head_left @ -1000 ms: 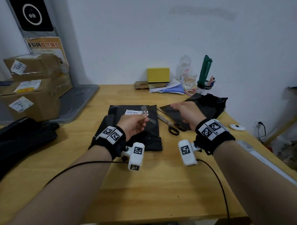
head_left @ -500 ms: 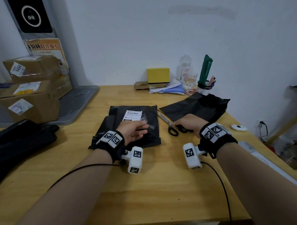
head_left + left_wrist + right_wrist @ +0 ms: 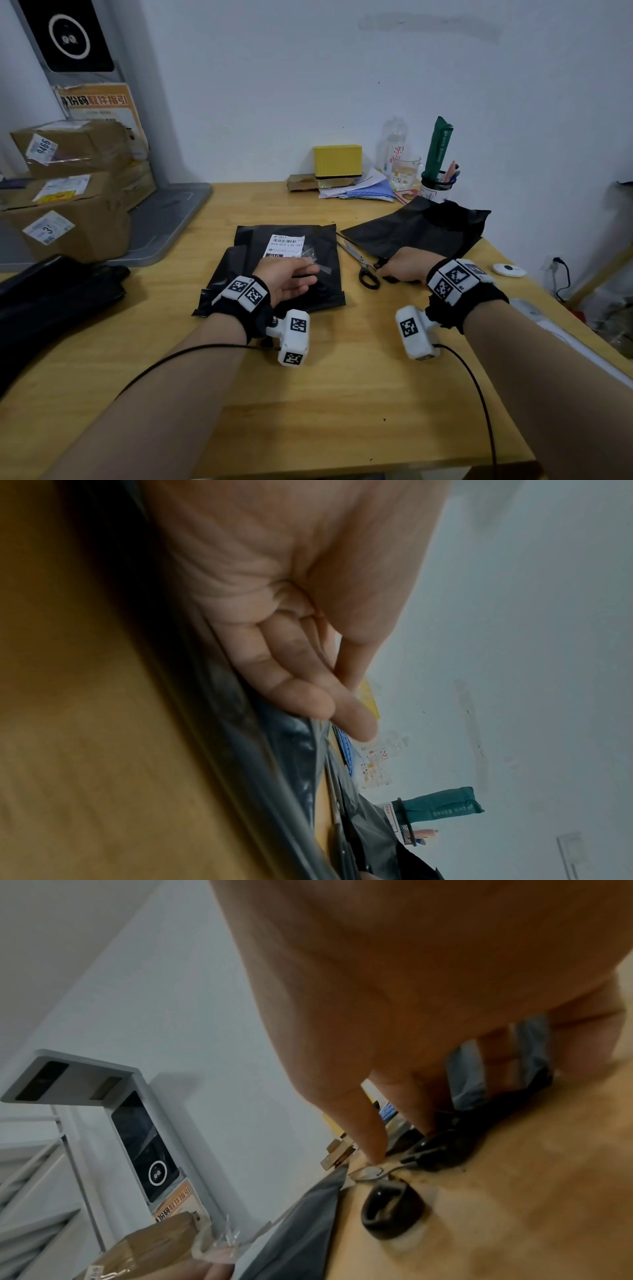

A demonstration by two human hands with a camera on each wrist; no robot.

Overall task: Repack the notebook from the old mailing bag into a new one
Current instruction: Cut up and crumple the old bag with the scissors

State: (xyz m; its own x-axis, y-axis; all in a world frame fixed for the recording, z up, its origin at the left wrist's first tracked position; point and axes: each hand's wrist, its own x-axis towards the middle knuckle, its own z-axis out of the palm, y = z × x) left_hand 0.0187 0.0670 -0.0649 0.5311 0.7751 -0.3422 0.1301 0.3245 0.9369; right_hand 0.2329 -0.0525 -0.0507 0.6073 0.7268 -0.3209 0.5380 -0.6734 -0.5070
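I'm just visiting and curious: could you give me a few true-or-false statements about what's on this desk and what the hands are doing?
1. The right hand is at the handles of the scissors. True.
2. The left hand rests on the labelled black mailing bag. True.
3. The scissors lie left of the labelled bag. False: they lie to its right.
4. The yellow box sits on the cardboard boxes. False: it stands at the wall, behind the bags.
5. A second black bag lies behind the right hand. True.

Labelled black old mailing bag [image 3: 318,246] lies flat; new bag [image 3: 411,226] lies beside it.
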